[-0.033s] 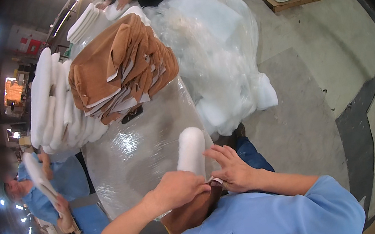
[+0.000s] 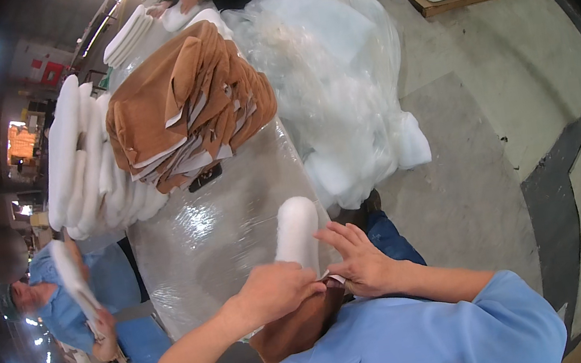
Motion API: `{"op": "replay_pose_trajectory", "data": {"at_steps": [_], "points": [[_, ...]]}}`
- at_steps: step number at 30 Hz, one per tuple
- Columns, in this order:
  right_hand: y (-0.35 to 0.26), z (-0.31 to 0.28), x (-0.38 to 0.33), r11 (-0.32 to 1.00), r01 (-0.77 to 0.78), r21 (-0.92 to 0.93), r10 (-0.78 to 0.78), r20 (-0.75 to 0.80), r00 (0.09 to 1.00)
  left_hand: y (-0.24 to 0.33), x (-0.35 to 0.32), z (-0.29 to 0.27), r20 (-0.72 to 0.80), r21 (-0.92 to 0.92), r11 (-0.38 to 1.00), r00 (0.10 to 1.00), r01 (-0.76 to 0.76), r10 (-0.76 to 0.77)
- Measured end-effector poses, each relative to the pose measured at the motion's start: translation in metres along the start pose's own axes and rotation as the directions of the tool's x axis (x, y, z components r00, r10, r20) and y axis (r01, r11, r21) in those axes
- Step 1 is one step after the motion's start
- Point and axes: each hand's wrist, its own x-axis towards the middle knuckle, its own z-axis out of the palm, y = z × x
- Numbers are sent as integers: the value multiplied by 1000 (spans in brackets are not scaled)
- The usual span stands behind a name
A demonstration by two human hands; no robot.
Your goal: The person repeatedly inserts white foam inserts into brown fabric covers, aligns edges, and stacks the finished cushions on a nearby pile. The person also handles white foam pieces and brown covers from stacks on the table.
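A brown fabric cover [image 2: 295, 330] with a pale lining lies against my front at the table's near edge. My left hand [image 2: 277, 290] is closed on its upper edge, fingers curled under. My right hand [image 2: 364, 265] pinches the same edge between thumb and finger, while its other fingers stretch upward. Out of the cover's mouth, beyond my hands, sticks the rounded end of a white padded cushion [image 2: 296, 232]. Its lower part is hidden by my hands and the cover.
Brown covers [image 2: 187, 106] lie heaped on the plastic-wrapped table [image 2: 230, 229], beside white pads [image 2: 75, 162] and a dark phone-like object [image 2: 205, 178]. A large clear plastic bag [image 2: 336, 83] bulges at the right. Co-workers stand at the left and far end; a loaded pallet [image 2: 459, 0] is farther right.
The co-worker at the left has shifted a white pad slightly to the right. My hands, the cover and the cushion stay nearly in place; the cover's lower part has moved a little.
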Motion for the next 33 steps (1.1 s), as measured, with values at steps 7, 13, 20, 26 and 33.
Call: {"op": "replay_pose_trajectory", "data": {"at_steps": [7, 13, 20, 26, 33], "points": [[28, -10, 44, 1000, 20, -24, -17, 113, 993, -40, 25, 0, -515, 216, 961, 816, -172, 262], [58, -24, 90, 995, 102, -21, -93, 276, 957, -76, 48, -4, -504, -164, 954, 853, -251, 137], [89, -34, 120, 980, 84, 181, -141, 327, 934, -83, 64, -11, -568, -320, 915, 823, -245, 22], [102, -46, 152, 948, 60, 313, -154, 286, 946, -96, 81, -11, -612, -490, 841, 778, -227, -147], [127, -42, 172, 948, -36, 315, -42, 238, 970, -119, 112, -5, -432, -812, 564, 803, -149, -410]]}}
